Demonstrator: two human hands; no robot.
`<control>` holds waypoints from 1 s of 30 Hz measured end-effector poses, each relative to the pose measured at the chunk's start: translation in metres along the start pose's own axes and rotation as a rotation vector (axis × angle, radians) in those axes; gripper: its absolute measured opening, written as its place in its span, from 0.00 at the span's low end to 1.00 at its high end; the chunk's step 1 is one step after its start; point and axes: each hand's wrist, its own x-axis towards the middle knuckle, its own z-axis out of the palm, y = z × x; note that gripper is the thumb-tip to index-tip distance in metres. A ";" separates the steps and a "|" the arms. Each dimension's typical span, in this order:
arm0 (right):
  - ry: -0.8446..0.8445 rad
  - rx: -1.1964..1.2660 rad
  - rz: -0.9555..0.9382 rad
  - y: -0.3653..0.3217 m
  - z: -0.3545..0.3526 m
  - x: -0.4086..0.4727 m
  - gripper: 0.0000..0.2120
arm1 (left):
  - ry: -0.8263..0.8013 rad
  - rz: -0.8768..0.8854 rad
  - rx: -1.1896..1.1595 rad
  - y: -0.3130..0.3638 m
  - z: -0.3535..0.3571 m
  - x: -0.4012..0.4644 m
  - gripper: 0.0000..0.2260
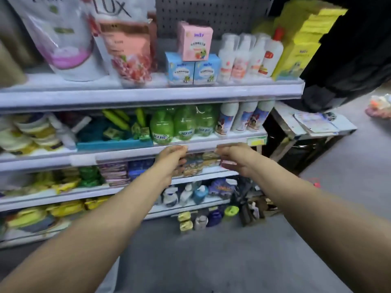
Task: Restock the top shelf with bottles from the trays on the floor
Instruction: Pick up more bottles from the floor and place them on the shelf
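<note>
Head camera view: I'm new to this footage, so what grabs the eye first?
Two bare forearms reach in, left hand and right hand empty at the second shelf's edge. Behind them stand green bottles; above, a big Lux refill pouch fills the top shelf's left.

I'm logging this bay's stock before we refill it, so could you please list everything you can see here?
large soft refill pouches: two, white-pink, top shelf left
small cardboard boxes: three, one pink on two blue, top shelf middle
white plastic bottles: about four, top shelf right
yellow cartons: stacked, top shelf far right
round green plastic bottles: about three, second shelf
tall white spray cans: three, second shelf right
left hand: second shelf edge
right hand: second shelf edge
</note>
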 end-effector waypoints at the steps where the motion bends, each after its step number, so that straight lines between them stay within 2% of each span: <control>1: -0.009 -0.016 0.035 0.013 0.003 0.007 0.08 | 0.018 -0.029 -0.011 -0.012 -0.003 0.004 0.03; 3: -0.020 -0.062 0.103 0.040 0.008 0.028 0.10 | 0.059 -0.098 -0.014 -0.040 -0.008 0.019 0.03; 7: -0.027 -0.083 0.208 0.084 0.010 0.048 0.04 | 0.107 -0.184 -0.037 -0.084 -0.013 0.030 0.03; 10: -0.050 -0.133 0.310 0.130 0.013 0.070 0.04 | 0.141 -0.266 -0.018 -0.133 -0.014 0.049 0.09; 15: -0.077 -0.159 0.418 0.212 0.017 0.110 0.06 | 0.204 -0.382 -0.062 -0.215 -0.015 0.078 0.09; 21: -0.082 -0.163 0.505 0.293 0.026 0.161 0.07 | 0.269 -0.474 -0.091 -0.311 -0.026 0.116 0.11; 24: -0.072 -0.160 0.524 0.332 0.031 0.183 0.13 | 0.286 -0.492 -0.109 -0.356 -0.031 0.133 0.11; 30: -0.059 -0.218 0.568 0.407 0.043 0.231 0.09 | 0.298 -0.496 -0.116 -0.445 -0.044 0.173 0.08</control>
